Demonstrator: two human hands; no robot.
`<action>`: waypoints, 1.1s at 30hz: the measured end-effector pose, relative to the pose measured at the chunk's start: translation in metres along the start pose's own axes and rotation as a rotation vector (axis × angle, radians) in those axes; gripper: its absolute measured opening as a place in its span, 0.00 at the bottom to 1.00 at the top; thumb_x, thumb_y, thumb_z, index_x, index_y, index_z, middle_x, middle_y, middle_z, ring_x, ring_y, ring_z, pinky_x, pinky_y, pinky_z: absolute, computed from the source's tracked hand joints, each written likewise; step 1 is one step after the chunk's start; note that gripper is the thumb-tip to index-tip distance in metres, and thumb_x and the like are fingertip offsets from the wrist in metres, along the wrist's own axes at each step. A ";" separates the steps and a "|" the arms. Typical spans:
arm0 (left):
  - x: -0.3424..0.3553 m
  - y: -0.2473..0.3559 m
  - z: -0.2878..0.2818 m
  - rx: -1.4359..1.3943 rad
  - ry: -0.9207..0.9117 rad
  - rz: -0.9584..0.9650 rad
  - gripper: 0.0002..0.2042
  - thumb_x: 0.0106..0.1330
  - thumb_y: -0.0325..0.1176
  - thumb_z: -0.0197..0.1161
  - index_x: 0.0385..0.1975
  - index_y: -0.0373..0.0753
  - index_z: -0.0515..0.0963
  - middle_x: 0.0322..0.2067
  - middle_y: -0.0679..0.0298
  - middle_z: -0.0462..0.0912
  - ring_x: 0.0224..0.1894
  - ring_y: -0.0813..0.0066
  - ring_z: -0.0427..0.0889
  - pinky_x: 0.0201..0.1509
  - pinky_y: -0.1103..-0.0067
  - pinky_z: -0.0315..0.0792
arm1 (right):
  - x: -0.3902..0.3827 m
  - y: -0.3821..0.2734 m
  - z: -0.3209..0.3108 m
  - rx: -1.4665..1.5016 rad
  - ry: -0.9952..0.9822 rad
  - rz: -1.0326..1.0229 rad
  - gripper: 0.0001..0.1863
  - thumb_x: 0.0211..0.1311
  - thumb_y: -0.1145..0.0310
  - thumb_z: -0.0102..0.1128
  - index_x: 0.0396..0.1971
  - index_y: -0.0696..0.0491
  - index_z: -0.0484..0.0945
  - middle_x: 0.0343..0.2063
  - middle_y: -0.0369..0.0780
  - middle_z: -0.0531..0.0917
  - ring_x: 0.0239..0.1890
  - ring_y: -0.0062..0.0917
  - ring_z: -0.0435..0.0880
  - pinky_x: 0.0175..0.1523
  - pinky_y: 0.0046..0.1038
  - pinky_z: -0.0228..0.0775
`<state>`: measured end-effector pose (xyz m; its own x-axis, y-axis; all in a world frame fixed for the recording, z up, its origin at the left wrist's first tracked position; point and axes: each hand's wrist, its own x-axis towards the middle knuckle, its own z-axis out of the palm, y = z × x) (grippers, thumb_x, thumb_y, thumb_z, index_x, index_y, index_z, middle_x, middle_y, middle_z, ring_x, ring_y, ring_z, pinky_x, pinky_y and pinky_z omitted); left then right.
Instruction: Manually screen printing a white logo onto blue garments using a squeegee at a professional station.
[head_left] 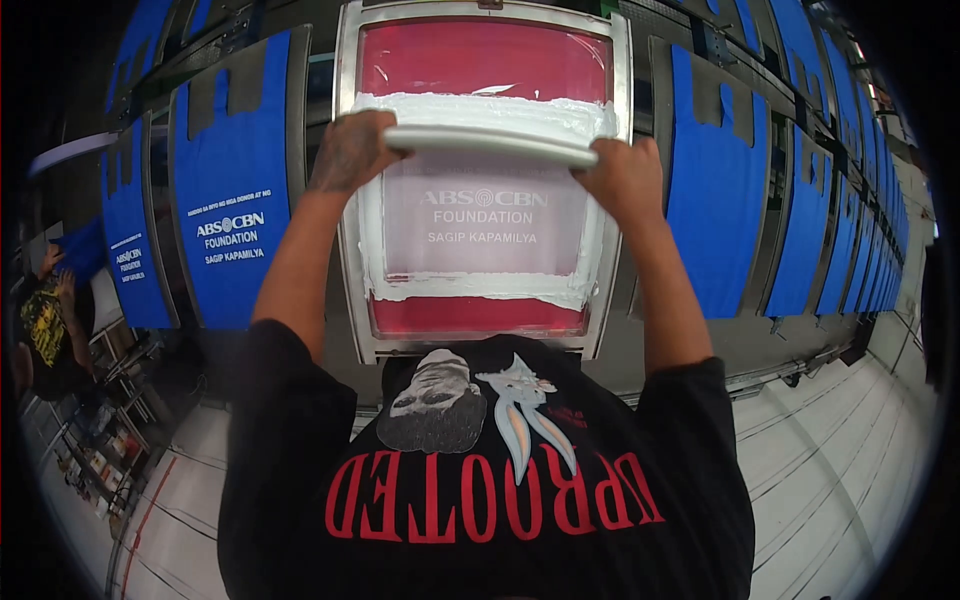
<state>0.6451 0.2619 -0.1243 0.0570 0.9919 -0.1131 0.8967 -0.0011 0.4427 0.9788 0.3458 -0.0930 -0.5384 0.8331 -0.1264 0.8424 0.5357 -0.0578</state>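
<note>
Both of my hands grip a long, pale squeegee [490, 143] that lies crosswise over a screen-printing frame [346, 215]. My left hand [352, 150] is closed round its left end, and my right hand [622, 178] round its right end. Red mesh [485, 60] shows at the frame's far and near ends. Thick white ink [500, 108] is banked just beyond the squeegee, and another ridge of it lies along the near edge. Between them, the stencil area [480, 235] looks pale, with a logo and lettering in it. What lies under the screen is mostly hidden.
Blue bag-shaped fabric pieces lie on boards on both sides; a left one [230, 200] bears white print, while a right one [715, 200] shows none. At far left, another person [60, 310] handles blue fabric. A pale tiled floor [810, 450] shows at lower right.
</note>
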 end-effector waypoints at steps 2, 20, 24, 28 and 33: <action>-0.050 -0.012 0.029 0.069 -0.042 -0.064 0.13 0.50 0.43 0.74 0.27 0.41 0.83 0.29 0.56 0.84 0.33 0.56 0.85 0.39 0.65 0.78 | -0.042 -0.013 -0.004 -0.057 -0.025 -0.034 0.11 0.42 0.63 0.72 0.27 0.49 0.84 0.26 0.40 0.85 0.29 0.35 0.82 0.46 0.37 0.66; 0.052 -0.032 -0.003 0.069 -0.122 -0.017 0.24 0.45 0.51 0.77 0.31 0.35 0.81 0.29 0.50 0.83 0.38 0.52 0.83 0.47 0.63 0.77 | 0.062 0.021 -0.018 0.044 -0.190 0.065 0.18 0.36 0.57 0.73 0.25 0.55 0.84 0.25 0.46 0.85 0.31 0.38 0.86 0.45 0.35 0.73; 0.062 -0.020 -0.039 0.130 -0.074 0.033 0.28 0.44 0.52 0.77 0.33 0.32 0.81 0.34 0.48 0.84 0.44 0.52 0.83 0.52 0.62 0.74 | 0.080 0.027 -0.060 0.155 -0.281 0.115 0.21 0.37 0.55 0.73 0.29 0.55 0.86 0.30 0.49 0.86 0.38 0.42 0.86 0.50 0.35 0.78; 0.063 -0.015 -0.032 0.100 -0.152 -0.211 0.35 0.45 0.51 0.76 0.53 0.37 0.77 0.50 0.50 0.79 0.57 0.52 0.75 0.62 0.65 0.69 | 0.102 0.031 -0.034 0.111 -0.357 0.117 0.26 0.39 0.56 0.73 0.40 0.55 0.85 0.39 0.48 0.86 0.44 0.42 0.85 0.53 0.37 0.75; -0.004 0.024 -0.037 0.037 0.404 -0.074 0.28 0.53 0.40 0.74 0.54 0.40 0.76 0.50 0.54 0.79 0.57 0.56 0.76 0.60 0.67 0.71 | 0.092 0.034 -0.034 0.111 -0.321 -0.007 0.25 0.48 0.57 0.71 0.46 0.54 0.83 0.41 0.47 0.86 0.48 0.41 0.84 0.57 0.39 0.72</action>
<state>0.6503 0.2624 -0.0800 -0.1780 0.9596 0.2181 0.9076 0.0744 0.4131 0.9574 0.4454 -0.0730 -0.5251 0.7344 -0.4300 0.8455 0.5078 -0.1652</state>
